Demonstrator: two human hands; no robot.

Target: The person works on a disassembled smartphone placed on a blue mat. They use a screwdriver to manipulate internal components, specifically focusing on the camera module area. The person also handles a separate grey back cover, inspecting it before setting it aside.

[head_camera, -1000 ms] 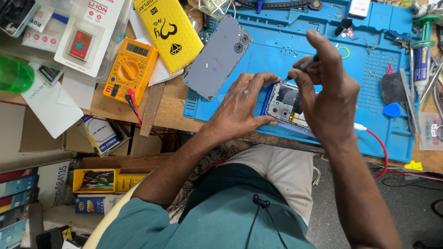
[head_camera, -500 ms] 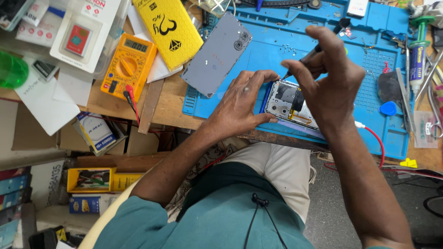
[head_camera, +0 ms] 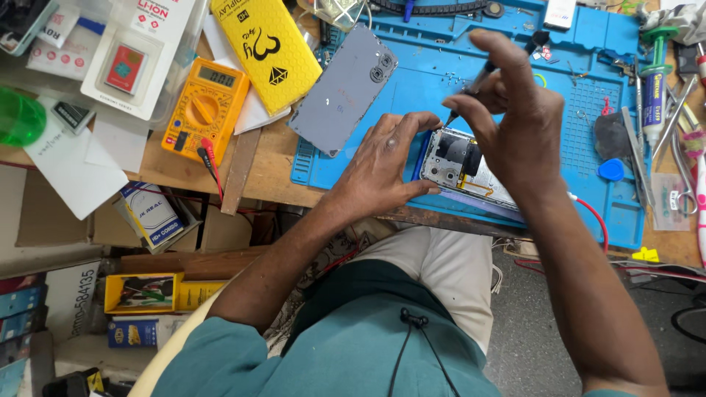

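The blue work mat on the table is taken as the landmark, and items are recorded from left to right. Well off the mat's left edge, a yellow multimeter is noted on the table, with a yellow packet just beside it toward the mat. A grey back cover is laid across the mat's upper left corner, tilted, apart from the hands. At the mat's near edge the opened phone is found, internals upward, its long axis running from upper left down to lower right along that edge. The left hand is pressed against the phone's left end, fingers curled round it and thumb laid along the near side, so the phone is braced rather than lifted. The right hand is held directly above the phone, nearer to its camera end, fingers pinched shut on a thin dark screwdriver whose tip is pointed down and to the left at the phone's upper corner; contact cannot be confirmed. Nothing is seen between tip and phone. Toward the mat's right edge a blue pick and loose hand tools are noted, well apart from both hands.
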